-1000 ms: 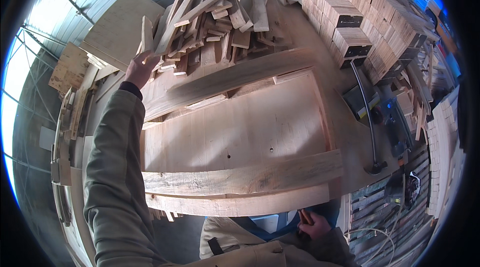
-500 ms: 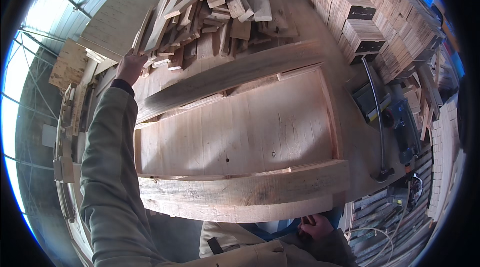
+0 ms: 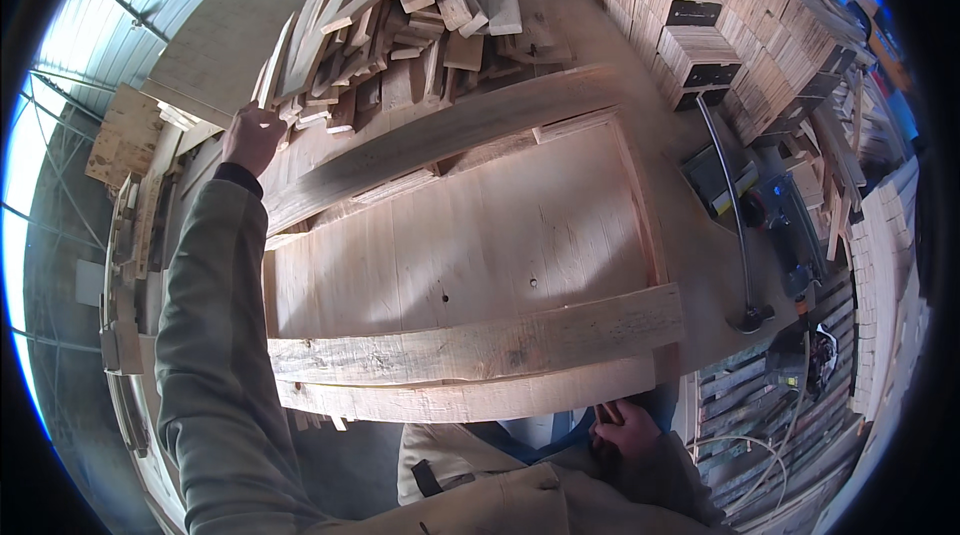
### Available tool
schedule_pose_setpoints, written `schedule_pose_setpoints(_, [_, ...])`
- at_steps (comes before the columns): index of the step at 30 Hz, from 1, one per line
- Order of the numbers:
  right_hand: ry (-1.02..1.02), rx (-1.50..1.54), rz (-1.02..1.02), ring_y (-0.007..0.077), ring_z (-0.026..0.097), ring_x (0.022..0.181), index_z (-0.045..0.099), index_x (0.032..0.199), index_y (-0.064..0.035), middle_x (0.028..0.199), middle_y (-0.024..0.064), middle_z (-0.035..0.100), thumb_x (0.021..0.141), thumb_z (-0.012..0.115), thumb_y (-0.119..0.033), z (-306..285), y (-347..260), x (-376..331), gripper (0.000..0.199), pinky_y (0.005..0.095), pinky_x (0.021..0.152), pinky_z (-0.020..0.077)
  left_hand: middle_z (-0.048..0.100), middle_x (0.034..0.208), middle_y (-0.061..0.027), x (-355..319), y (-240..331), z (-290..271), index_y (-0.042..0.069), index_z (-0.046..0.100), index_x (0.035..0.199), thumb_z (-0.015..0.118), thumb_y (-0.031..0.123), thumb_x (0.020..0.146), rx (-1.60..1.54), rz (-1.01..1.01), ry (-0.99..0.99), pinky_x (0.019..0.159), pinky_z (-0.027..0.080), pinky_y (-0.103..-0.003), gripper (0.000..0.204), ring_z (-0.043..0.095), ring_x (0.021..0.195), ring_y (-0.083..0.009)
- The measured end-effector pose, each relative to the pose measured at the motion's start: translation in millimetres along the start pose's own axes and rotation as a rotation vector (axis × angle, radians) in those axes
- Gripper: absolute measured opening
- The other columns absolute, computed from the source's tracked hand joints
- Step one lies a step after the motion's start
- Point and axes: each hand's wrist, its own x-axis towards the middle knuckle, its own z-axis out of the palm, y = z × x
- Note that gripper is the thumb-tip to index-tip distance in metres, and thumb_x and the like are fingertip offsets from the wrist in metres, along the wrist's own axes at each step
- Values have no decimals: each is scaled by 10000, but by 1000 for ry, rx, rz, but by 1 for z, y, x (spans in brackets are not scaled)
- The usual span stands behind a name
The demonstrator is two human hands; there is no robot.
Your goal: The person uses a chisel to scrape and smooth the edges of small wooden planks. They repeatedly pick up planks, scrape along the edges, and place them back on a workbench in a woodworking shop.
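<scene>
My left hand (image 3: 252, 135) reaches far out to the pile of short wooden slats (image 3: 400, 25) at the back of the workbench, its fingers closed on the end of one upright slat (image 3: 272, 70) at the pile's left edge. My right hand (image 3: 625, 430) is low against my body below the bench's near edge, closed around a small dark orange-tipped object (image 3: 606, 415). Between the hands lies a wide plywood panel (image 3: 470, 245) with a long plank (image 3: 440, 135) across its far side and two long planks (image 3: 480, 345) across its near side.
Stacks of cut wooden blocks (image 3: 700, 25) line the back right. A nail gun with a grey hose (image 3: 735, 215) rests at the right of the bench. Plywood sheets (image 3: 215, 40) lean at the back left. More stacked timber fills the right side.
My left hand has moved up and left along the pile's edge and now grips a slat. The view has tilted, bringing the panel closer. My right hand has stayed put.
</scene>
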Motion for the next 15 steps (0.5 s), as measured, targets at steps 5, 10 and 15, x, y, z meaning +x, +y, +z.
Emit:
schedule_pose_setpoints(5, [9, -49, -10, 205, 722, 769, 597, 1273, 21, 957, 124, 722, 964, 643, -64, -3, 7, -5, 323, 337, 658, 583, 717, 1299, -168, -50, 45, -30, 57, 767, 1160, 718, 250, 922, -177, 118, 148, 1055, 512, -415, 310, 667, 1236, -337])
schedule_pose_setpoints(10, [30, -117, -84, 205, 720, 755, 607, 1244, 11, 940, 121, 721, 954, 653, -65, -2, 14, -11, 303, 343, 633, 584, 734, 1254, -160, -143, 135, -94, 29, 743, 1189, 739, 129, 954, -474, 443, 195, 1019, 532, -380, 256, 702, 1174, -313])
schedule_pose_setpoints(15, [72, -102, -115, 206, 714, 727, 606, 1230, 11, 917, 114, 717, 947, 652, -56, 0, 32, -14, 295, 342, 607, 579, 732, 1240, -181, -244, 207, -168, -33, 684, 1269, 757, 189, 981, -715, 760, 278, 1000, 549, -398, 371, 708, 1152, -303])
